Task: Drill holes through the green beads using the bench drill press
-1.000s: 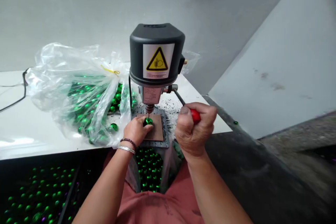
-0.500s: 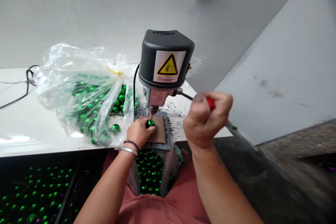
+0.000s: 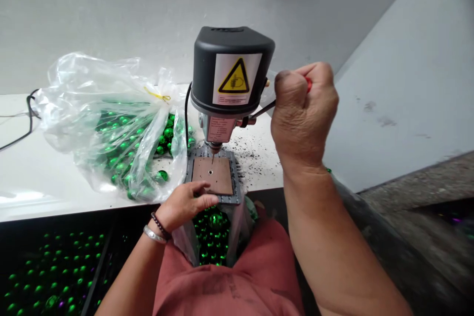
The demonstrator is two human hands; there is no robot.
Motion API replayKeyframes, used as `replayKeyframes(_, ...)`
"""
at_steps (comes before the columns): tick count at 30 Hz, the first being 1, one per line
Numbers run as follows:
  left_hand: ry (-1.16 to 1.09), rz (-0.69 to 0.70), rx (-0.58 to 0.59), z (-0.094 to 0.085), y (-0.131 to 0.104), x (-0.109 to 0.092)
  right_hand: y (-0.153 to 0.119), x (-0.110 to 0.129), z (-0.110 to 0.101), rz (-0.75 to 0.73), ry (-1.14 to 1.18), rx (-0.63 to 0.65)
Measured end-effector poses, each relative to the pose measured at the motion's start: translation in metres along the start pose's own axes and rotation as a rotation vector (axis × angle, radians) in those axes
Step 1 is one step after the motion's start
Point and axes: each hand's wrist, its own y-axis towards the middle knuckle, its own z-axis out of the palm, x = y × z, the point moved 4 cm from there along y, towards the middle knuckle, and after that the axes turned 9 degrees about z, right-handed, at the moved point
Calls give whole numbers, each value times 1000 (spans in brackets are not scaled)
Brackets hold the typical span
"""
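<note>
A black-topped drill press (image 3: 233,74) stands at the table edge, its thin drill bit (image 3: 213,159) above a brown board (image 3: 222,177) with a small round hole. The board lies on the grey metal base (image 3: 237,168). My right hand (image 3: 305,113) is closed around the red-knobbed feed lever (image 3: 265,108), raised to the right of the machine. My left hand (image 3: 188,201), holding nothing, is at the front left of the base with thumb and fingers apart. Just below it, shiny green balls (image 3: 211,237) fill a plastic bag between my legs; one ball sits on top.
A clear plastic bag (image 3: 92,89) of green balls, tied in yellow, lies left on the white table (image 3: 22,182). One loose-looking ball (image 3: 162,176) sits near its opening. Dark shavings (image 3: 255,153) litter the table. More balls (image 3: 48,271) lie lower left.
My left hand has let go of the green ball and drawn back toward me, off the board. My right hand has risen with the lever, and the bit now stands clear above the board.
</note>
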Motion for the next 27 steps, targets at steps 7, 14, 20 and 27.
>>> replayKeyframes(7,-985,-249,-369,3,10,9,1,-1,0,-53,14,25)
replayKeyframes(14,-907,-194,-341,0,10,7,-1,-2,-1,-84,34,17)
replayKeyframes(20,-393,-86,-310,-2,24,14,-1,-1,-2,-94,58,32)
replayKeyframes(27,43,9,-269,1,50,24,-2,-1,-4,-75,78,52)
